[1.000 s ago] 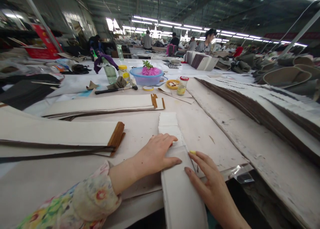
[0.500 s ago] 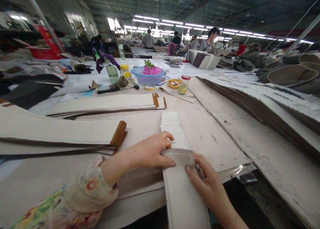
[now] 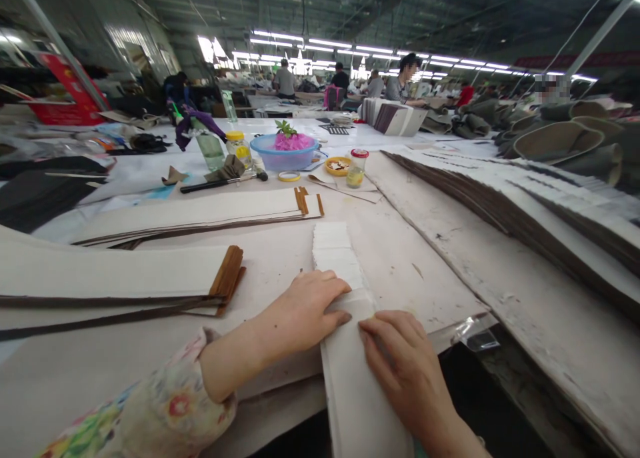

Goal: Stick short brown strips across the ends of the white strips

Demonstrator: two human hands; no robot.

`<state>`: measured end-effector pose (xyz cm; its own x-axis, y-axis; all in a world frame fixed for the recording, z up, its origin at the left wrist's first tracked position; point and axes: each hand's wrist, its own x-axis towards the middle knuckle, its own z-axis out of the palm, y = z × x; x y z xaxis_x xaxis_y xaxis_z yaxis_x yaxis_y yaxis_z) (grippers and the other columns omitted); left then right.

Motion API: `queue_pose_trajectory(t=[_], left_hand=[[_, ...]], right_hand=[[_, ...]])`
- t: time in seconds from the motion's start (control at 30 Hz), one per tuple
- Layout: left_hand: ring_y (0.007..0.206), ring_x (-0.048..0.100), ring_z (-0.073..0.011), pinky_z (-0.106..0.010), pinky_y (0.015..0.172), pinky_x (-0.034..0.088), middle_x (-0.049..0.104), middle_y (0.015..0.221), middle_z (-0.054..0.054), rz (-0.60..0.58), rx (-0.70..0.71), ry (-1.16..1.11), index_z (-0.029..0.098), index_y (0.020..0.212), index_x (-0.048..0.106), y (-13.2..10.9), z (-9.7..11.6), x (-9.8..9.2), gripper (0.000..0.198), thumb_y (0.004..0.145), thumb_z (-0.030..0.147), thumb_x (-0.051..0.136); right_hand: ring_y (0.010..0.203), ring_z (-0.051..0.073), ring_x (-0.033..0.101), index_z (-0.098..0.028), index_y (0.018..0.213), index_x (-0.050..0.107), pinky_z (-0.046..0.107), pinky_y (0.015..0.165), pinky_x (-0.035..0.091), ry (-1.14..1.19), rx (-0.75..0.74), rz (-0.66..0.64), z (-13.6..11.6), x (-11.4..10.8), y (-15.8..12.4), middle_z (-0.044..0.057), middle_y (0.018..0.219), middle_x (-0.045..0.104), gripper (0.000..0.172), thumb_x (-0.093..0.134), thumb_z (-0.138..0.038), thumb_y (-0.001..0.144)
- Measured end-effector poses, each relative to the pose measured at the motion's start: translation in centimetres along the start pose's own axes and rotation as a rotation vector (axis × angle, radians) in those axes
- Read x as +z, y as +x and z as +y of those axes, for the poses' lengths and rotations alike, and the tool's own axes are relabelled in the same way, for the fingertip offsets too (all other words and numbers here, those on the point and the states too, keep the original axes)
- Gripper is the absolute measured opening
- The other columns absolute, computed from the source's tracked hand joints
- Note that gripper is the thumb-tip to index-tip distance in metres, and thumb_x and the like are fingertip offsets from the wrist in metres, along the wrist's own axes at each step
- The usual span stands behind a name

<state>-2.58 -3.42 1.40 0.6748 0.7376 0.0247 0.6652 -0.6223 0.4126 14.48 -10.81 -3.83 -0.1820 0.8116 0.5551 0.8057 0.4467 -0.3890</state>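
An off-white strip of sheet material runs from the bottom edge towards the table's middle. Its far end lies over a stack of white strips with ragged, stepped ends. My left hand holds that far end from the left, index finger across it and thumb on top, a gap showing between them. At the strip's right edge my right hand pinches with thumb and fingertips bent together. The undersides of the fingers are hidden.
At left lie stacked off-white strips with brown ends, and more strips behind. Farther back are a brush, a blue basin, a tape roll and a jar. Layered sheets cover the right.
The strip's far end, raised and curved before, now lies flatter on the stack. My right hand has turned its fingers in along the edge. The view has shifted slightly right.
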Motion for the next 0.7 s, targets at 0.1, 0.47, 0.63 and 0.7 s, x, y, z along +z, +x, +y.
queue_pose_trajectory(t=[0.1,0.47,0.63,0.7], left_hand=[[0.096,0.049,-0.0205,-0.034,0.084,0.037,0.055,0.099,-0.004,0.005,0.006,0.004,0.020,0.105,0.053,0.3,0.2,0.3,0.027,0.079,0.025,0.053],[0.094,0.047,-0.0183,-0.031,0.083,0.039,0.052,0.097,-0.005,-0.026,0.104,-0.008,0.019,0.104,0.053,1.3,0.6,1.0,0.028,0.080,0.010,0.041],[0.093,0.046,-0.0195,-0.032,0.082,0.039,0.051,0.097,-0.007,-0.045,0.137,0.073,0.016,0.108,0.050,1.0,0.9,1.2,0.032,0.080,0.007,0.038],[0.093,0.045,-0.0201,-0.033,0.083,0.039,0.050,0.097,-0.007,-0.053,0.149,0.101,0.016,0.108,0.050,0.9,0.9,1.4,0.032,0.080,0.007,0.039]], right_hand=[[0.081,0.018,0.054,-0.020,0.091,0.058,0.035,0.076,0.044,-0.020,-0.059,-0.062,-0.3,-0.3,0.3,0.005,0.085,0.058,0.014,0.046,-0.017,0.084],[0.080,0.018,0.051,-0.019,0.085,0.058,0.035,0.076,0.040,0.023,-0.016,-0.079,-0.6,-0.2,0.7,0.004,0.083,0.058,0.012,0.047,-0.014,0.083],[0.080,0.017,0.050,-0.018,0.084,0.057,0.035,0.075,0.039,0.046,-0.019,-0.077,-0.6,-0.1,0.8,0.004,0.082,0.057,0.010,0.048,-0.014,0.083],[0.079,0.017,0.050,-0.018,0.082,0.057,0.035,0.075,0.039,0.049,-0.015,-0.075,-0.6,-0.1,0.9,0.004,0.081,0.057,0.010,0.048,-0.014,0.083]])
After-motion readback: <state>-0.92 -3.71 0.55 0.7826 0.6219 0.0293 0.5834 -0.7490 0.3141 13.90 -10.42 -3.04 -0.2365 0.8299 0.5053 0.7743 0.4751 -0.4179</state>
